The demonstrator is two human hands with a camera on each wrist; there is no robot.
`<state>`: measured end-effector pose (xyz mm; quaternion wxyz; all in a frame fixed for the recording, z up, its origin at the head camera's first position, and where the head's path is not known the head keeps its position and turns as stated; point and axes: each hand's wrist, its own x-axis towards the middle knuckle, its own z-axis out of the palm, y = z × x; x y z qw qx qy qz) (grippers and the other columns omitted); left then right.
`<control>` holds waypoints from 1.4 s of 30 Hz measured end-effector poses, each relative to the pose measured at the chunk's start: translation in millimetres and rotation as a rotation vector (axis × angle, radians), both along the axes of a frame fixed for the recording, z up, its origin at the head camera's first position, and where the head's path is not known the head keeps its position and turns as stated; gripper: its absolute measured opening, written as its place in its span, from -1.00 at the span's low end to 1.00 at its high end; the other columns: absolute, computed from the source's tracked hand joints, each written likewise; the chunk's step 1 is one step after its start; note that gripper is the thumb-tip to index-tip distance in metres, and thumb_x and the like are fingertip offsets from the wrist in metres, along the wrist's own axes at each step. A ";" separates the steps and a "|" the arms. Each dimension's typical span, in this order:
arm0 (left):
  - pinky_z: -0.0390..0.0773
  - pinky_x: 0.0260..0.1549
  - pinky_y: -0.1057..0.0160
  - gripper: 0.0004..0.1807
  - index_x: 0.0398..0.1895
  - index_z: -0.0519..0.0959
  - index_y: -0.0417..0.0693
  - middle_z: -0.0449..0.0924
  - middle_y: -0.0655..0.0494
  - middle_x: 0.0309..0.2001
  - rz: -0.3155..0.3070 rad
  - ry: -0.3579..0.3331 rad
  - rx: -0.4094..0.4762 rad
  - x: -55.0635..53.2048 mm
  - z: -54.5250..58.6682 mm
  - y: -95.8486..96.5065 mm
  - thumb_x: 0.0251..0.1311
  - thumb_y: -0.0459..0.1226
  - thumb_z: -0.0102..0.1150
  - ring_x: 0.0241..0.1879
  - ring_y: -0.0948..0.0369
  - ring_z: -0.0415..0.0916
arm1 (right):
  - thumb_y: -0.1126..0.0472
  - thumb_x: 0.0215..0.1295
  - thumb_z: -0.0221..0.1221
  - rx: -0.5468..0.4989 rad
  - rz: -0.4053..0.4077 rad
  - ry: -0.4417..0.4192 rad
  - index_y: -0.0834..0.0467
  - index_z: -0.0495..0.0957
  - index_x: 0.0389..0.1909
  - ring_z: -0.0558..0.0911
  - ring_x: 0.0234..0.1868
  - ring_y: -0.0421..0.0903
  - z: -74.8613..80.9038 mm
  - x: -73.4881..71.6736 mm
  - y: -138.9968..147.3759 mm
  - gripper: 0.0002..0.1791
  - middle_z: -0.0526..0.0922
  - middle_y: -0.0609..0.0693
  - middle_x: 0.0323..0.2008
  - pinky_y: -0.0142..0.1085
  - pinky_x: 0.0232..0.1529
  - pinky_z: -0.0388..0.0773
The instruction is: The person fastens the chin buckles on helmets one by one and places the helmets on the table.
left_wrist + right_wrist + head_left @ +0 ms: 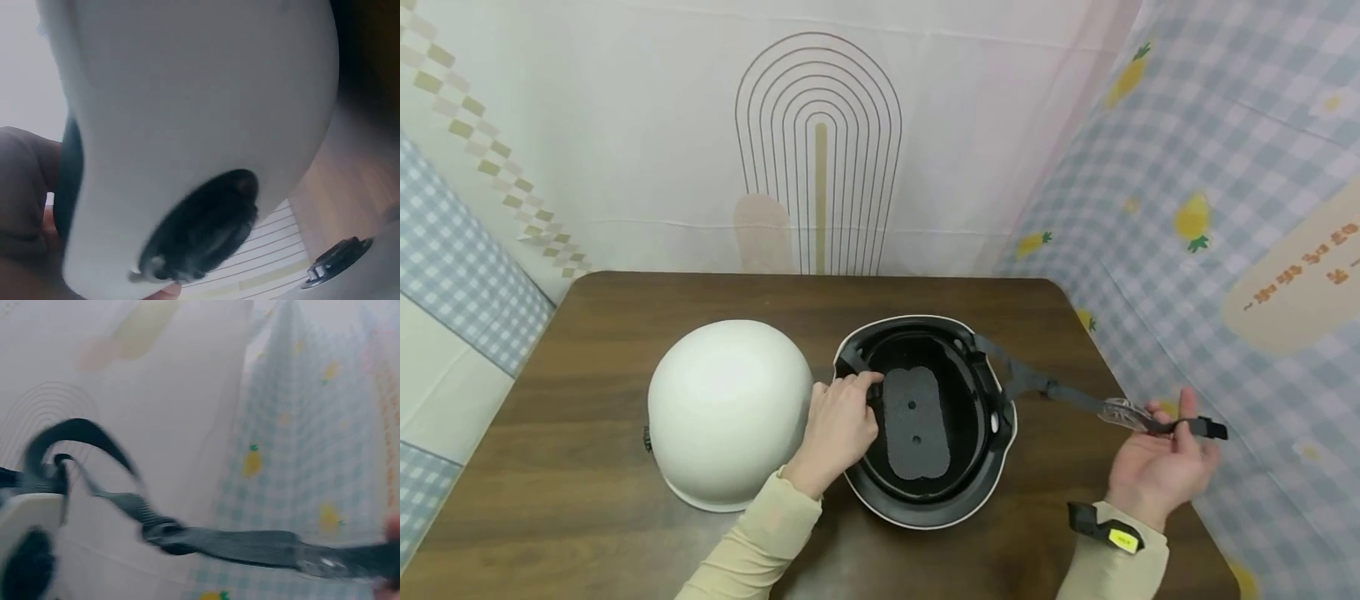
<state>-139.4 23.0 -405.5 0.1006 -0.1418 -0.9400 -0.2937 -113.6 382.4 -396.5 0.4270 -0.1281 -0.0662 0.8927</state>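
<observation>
A white helmet (898, 504) lies upside down on the table, its black lining and grey inner pad (913, 425) facing up. My left hand (838, 429) grips its left rim, fingers curled over the edge. In the left wrist view the helmet's white shell (206, 112) fills most of the picture, with a black oval fitting (200, 228) on its side. Off to the right, my right hand (1165, 471) pinches the end of the grey chin strap (1075, 395), close to a black buckle (1212, 428). The strap is drawn out from the helmet, and clear plastic (1123, 413) wraps part of it.
A second white helmet (726, 408) sits dome up, just left of my left hand. Both rest on a brown wooden table (587, 467). A patterned cloth (625, 125) hangs behind, and a blue checked cloth (1262, 350) lines the right side.
</observation>
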 end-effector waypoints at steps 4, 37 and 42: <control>0.30 -0.28 0.09 -0.53 0.05 0.61 -0.03 0.68 0.02 -0.24 -0.023 -0.008 0.022 -0.6 3.3 0.2 0.05 -0.50 0.04 -0.29 0.05 0.57 | 0.38 0.48 -0.11 0.104 0.080 0.094 0.25 0.26 0.29 0.52 -0.48 0.21 8.9 4.0 -3.0 -0.61 0.55 0.29 0.01 -0.08 -0.21 0.50; 0.59 -0.12 0.17 -0.70 0.02 0.57 -0.34 0.59 -0.05 -0.21 -0.152 -0.410 1.375 -12.3 4.8 -2.6 0.21 -0.47 0.23 -0.26 0.16 0.62 | 0.60 0.15 0.23 1.416 0.540 -0.106 0.50 0.51 0.05 0.56 -0.03 0.02 25.4 0.0 -148.2 -0.60 0.47 0.35 0.03 -0.30 0.04 0.50; 0.60 -0.15 0.19 -0.69 0.06 0.57 -0.35 0.59 -0.10 -0.19 -0.150 -0.421 1.400 -12.7 6.2 -0.8 0.25 -0.47 0.18 -0.31 0.16 0.66 | 0.53 0.15 0.28 1.565 0.536 -0.169 0.35 0.58 0.03 0.57 -0.06 -0.01 20.4 0.1 -152.1 -0.62 0.57 0.21 0.01 -0.33 0.00 0.49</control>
